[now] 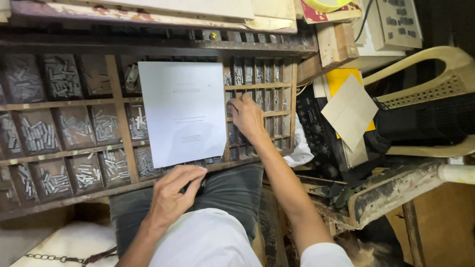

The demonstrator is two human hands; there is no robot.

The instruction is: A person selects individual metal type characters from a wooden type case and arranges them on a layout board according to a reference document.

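Observation:
A wooden type case (115,79) with many small compartments of grey metal type slugs lies in front of me. A white printed sheet of paper (183,111) rests on top of it. My right hand (247,117) reaches into the small compartments at the case's right side, fingers curled down among the type. My left hand (173,193) sits at the case's near edge just below the paper, fingers closed around a small dark object that is mostly hidden.
My grey-trousered knees (232,190) are under the case. A black device with knobs (319,136) and folded tan paper (350,111) lie to the right, beside a cream plastic chair (435,69). Boards and papers (198,12) are stacked behind.

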